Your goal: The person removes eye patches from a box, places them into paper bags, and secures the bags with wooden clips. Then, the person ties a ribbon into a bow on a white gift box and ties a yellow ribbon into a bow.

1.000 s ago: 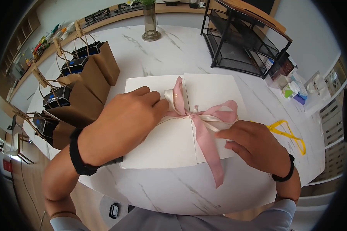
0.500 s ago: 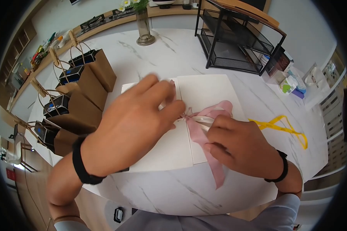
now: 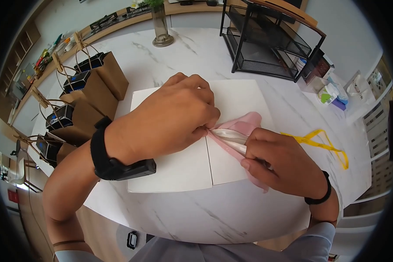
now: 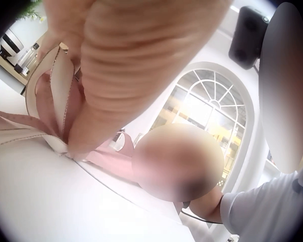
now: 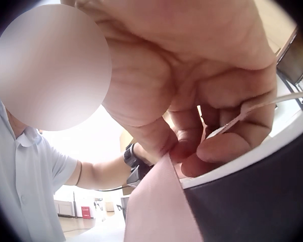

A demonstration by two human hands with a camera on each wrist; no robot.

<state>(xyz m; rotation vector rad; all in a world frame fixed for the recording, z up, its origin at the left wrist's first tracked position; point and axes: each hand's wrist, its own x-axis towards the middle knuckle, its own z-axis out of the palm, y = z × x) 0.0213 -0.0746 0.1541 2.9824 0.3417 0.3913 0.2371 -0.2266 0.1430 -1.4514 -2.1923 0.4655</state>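
Note:
A flat white box [image 3: 170,172] lies on the marble table, with a pink and white ribbon [image 3: 251,120] tied across its middle. My left hand [image 3: 174,113] pinches the ribbon at the knot, its fingertips right over the box's centre seam. Looped ribbon [image 4: 65,101] shows beside its fingers in the left wrist view. To the right, my right hand [image 3: 288,163] holds the ribbon's tails between curled fingers and thumb, drawn taut from the knot. A pink tail [image 5: 161,206] hangs below those fingers in the right wrist view. The left hand hides most of the knot from above.
Several brown paper bags [image 3: 102,78] with clothespins on their handles stand at the left. A glass vase [image 3: 161,32] and a black mesh rack [image 3: 266,61] are at the back. A yellow ribbon [image 3: 323,144] and small packages [image 3: 329,96] lie at the right.
My left hand has moved right and in over the knot, covering the ribbon's left loop. My right hand has taken up the hanging pink tail and pulls it to the right.

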